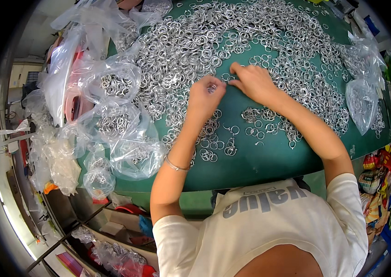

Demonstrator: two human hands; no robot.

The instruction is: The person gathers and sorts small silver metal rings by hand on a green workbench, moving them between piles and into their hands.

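Note:
My left hand (pixel 204 99) is curled around a few small silver metal rings (pixel 211 88), which show between its thumb and fingers. Just to the right, my right hand (pixel 255 84) has its thumb and forefinger apart, their tips close to my left fingertips. A single ring (pixel 226 77) is by the tips of both hands; whether the right thumb touches it I cannot tell. Beyond both hands, a broad heap of similar rings (pixel 177 51) curves across the green table (pixel 269 161). Smaller clusters of rings (pixel 230 147) lie nearer me, between my forearms.
Clear plastic bags with rings inside (pixel 133 147) crowd the table's left side, beside a pink container (pixel 73 104). Another clear bag (pixel 362 104) lies at the right edge. Below the left edge are compartments with bagged items (pixel 117 258); colourful packages (pixel 375 180) are stacked at right.

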